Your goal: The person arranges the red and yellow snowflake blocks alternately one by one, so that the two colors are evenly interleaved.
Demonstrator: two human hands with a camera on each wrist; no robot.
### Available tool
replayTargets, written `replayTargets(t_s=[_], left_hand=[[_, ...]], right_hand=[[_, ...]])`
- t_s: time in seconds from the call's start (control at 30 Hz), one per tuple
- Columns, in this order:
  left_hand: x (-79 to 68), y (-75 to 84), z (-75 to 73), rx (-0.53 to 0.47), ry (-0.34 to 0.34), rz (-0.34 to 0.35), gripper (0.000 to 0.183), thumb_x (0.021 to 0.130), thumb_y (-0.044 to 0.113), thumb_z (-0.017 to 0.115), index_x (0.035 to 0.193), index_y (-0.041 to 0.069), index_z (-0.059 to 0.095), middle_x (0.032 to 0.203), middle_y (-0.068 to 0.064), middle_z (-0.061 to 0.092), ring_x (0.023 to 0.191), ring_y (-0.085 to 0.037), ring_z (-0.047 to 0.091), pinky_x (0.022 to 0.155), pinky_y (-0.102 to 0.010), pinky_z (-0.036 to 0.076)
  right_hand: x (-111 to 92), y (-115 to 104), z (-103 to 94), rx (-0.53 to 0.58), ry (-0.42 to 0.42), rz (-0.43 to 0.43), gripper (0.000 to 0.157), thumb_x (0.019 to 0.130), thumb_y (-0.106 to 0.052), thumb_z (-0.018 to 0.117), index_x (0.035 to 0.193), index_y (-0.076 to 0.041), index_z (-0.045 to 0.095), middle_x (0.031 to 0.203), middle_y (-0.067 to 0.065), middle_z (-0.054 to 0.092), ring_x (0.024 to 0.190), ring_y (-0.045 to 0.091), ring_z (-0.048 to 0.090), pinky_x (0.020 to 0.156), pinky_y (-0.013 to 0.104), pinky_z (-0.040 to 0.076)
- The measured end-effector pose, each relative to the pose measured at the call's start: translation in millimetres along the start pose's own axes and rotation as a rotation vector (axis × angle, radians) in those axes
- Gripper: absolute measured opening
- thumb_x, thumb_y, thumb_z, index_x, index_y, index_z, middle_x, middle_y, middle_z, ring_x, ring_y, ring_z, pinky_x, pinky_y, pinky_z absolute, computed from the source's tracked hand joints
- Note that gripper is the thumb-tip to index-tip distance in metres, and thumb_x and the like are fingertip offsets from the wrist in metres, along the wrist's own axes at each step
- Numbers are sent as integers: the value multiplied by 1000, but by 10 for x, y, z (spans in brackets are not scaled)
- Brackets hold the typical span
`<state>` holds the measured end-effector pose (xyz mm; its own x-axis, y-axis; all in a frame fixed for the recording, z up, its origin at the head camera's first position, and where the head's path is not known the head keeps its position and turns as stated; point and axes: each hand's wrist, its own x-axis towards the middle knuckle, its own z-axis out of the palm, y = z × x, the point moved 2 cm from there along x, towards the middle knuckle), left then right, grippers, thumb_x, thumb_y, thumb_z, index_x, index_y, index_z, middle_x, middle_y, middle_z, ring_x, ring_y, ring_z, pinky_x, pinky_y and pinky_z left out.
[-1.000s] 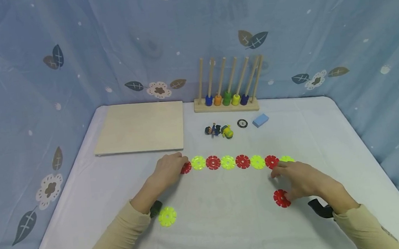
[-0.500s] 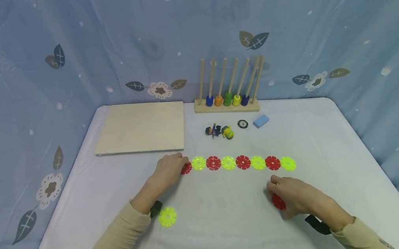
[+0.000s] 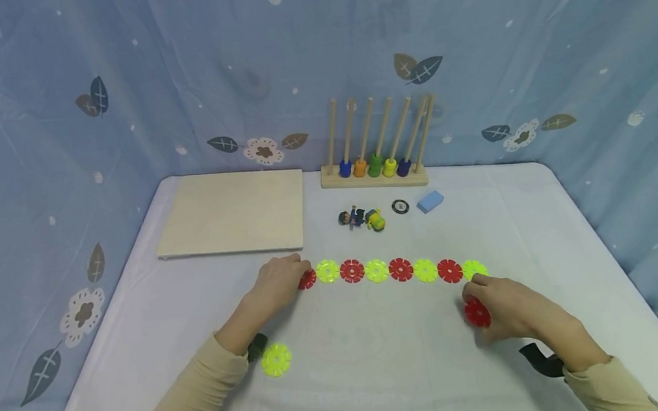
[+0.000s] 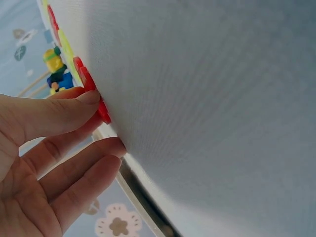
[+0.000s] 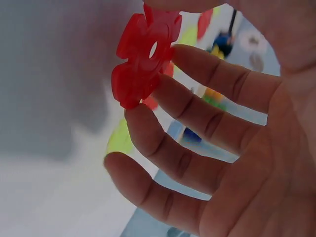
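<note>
Several flat, notched plastic flower discs lie edge to edge in a row, alternating red and yellow-green. At the row's left end my left hand (image 3: 277,282) pinches a red disc (image 4: 85,76), thumb on its near face and a finger behind. My right hand (image 3: 508,307) grips another red disc (image 5: 143,64) between thumb and fingertips. That disc is tilted up and held just below the yellow-green disc (image 3: 473,268) at the row's right end. A loose yellow-green disc (image 3: 276,359) lies beside my left wrist.
Behind the row lie two small toy figures (image 3: 361,218), a black round chip (image 3: 400,206) and a blue block (image 3: 430,202). A pale board (image 3: 232,212) rests at the back left. A wooden peg rack (image 3: 374,179) with coloured beads stands against the patterned curtain.
My right hand has come down from the row, taken hold of the loose red disc and carried it up and right to the row's right end. The left hand has stayed put.
</note>
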<state>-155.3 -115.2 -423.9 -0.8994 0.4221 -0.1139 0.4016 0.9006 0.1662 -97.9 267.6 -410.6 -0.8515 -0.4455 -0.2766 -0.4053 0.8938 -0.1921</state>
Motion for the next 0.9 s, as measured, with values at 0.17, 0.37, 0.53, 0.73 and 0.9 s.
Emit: replayTargets(t_s=[0.17, 0.37, 0.53, 0.73, 0.9], left_hand=[[0, -3, 10, 2, 0, 1, 27, 84, -2, 66, 108, 11, 69, 88, -4, 63, 68, -16, 49, 63, -32, 48], [7, -9, 11, 7, 1, 2, 26, 84, 0, 67, 108, 12, 69, 88, -4, 63, 68, -15, 50, 64, -31, 48], [10, -14, 9, 11, 3, 4, 26, 84, 1, 68, 107, 12, 70, 88, -4, 63, 68, -15, 50, 64, -31, 48], [14, -14, 19, 8, 8, 10, 26, 84, 0, 68, 107, 11, 69, 87, -4, 62, 67, -15, 48, 62, -30, 47], [16, -9, 14, 1, 1, 6, 27, 84, 0, 68, 108, 11, 69, 87, -4, 63, 68, -15, 48, 63, -30, 46]], right_hand=[[13, 313, -47, 65, 22, 63, 48, 59, -21, 86, 101, -12, 64, 94, -1, 58, 82, 14, 55, 64, 30, 53], [106, 641, -53, 76, 38, 76, 48, 60, -21, 86, 100, -8, 63, 94, 3, 60, 82, 18, 55, 63, 31, 53], [193, 805, -73, 83, 65, 103, 49, 59, -20, 87, 99, -7, 64, 94, 6, 60, 83, 20, 56, 64, 35, 55], [284, 902, -90, 63, 60, 118, 49, 59, -20, 88, 101, -6, 64, 95, 8, 60, 84, 22, 56, 68, 39, 56], [330, 930, -104, 75, 58, 109, 49, 61, -19, 86, 102, -6, 64, 95, 7, 59, 85, 22, 55, 70, 39, 56]])
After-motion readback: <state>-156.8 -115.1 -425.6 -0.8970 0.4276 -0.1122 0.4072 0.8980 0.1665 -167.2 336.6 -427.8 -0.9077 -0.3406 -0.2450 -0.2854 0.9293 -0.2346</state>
